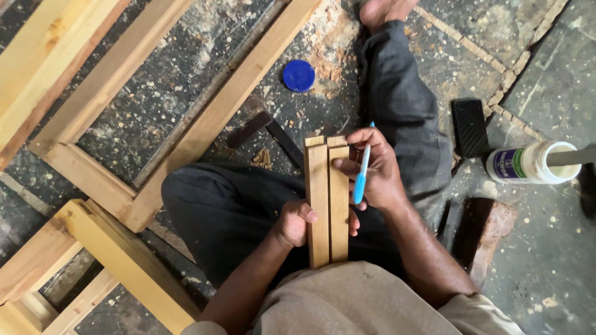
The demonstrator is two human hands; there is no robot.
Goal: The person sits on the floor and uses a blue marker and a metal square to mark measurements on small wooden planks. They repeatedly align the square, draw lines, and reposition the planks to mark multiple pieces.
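Two short wooden strips [329, 205] lie side by side, upright across my lap. My left hand [295, 223] grips them from the left near their lower half. My right hand [372, 167] rests on the right strip near its top, thumb pressed on the wood, and holds a light blue pen [361, 177] between its fingers. The pen points up and away from the wood. I sit on the floor in dark trousers, one leg stretched forward.
A wooden frame [205, 124] lies on the stone floor at the left, with more timber pieces [93, 248] at the lower left. A blue round lid [298, 75], a black sharpening block [469, 127], an open white glue bottle [531, 162] and a brown brick [490, 229] lie around me.
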